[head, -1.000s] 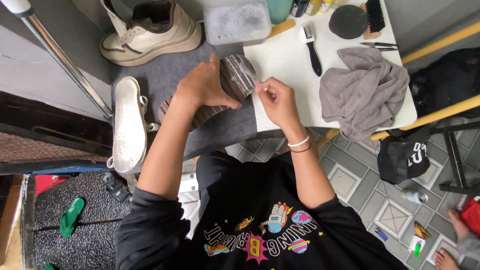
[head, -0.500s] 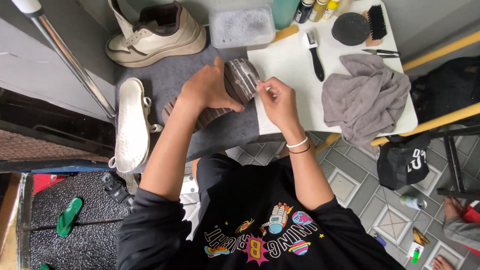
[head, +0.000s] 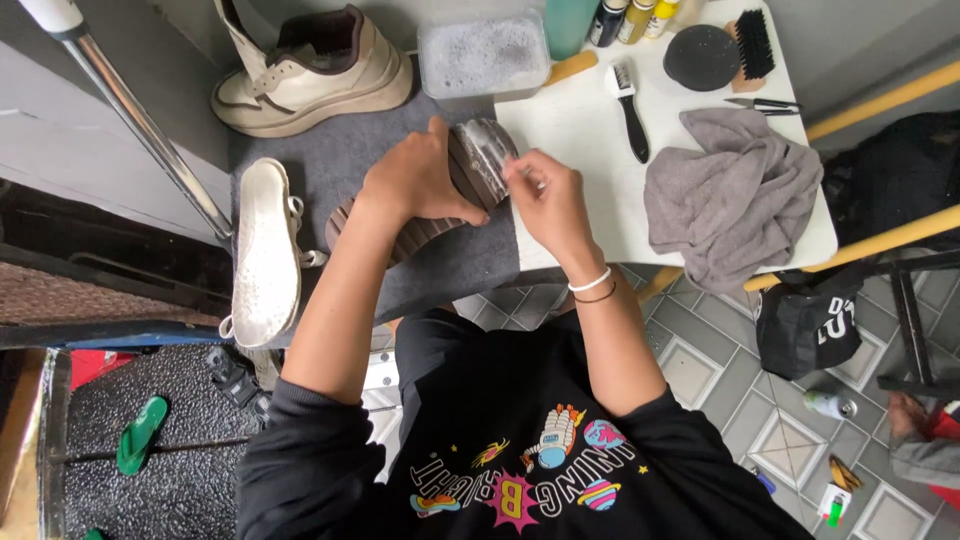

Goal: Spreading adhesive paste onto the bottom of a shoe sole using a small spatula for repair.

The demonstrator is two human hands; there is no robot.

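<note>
Single head-worn view, straight down and close over the white table (head: 560, 215) and tiled floor (head: 720, 370).

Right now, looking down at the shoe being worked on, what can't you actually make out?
- Head view: most of the brown-soled shoe lies under the left hand.
- Whatever the right hand pinches against the sole is too small and covered by fingers.
- The bottles are cut off by the top edge.
- The foamy tub hides its contents under suds.
- The small scissors-like tool is too small to identify.
</note>
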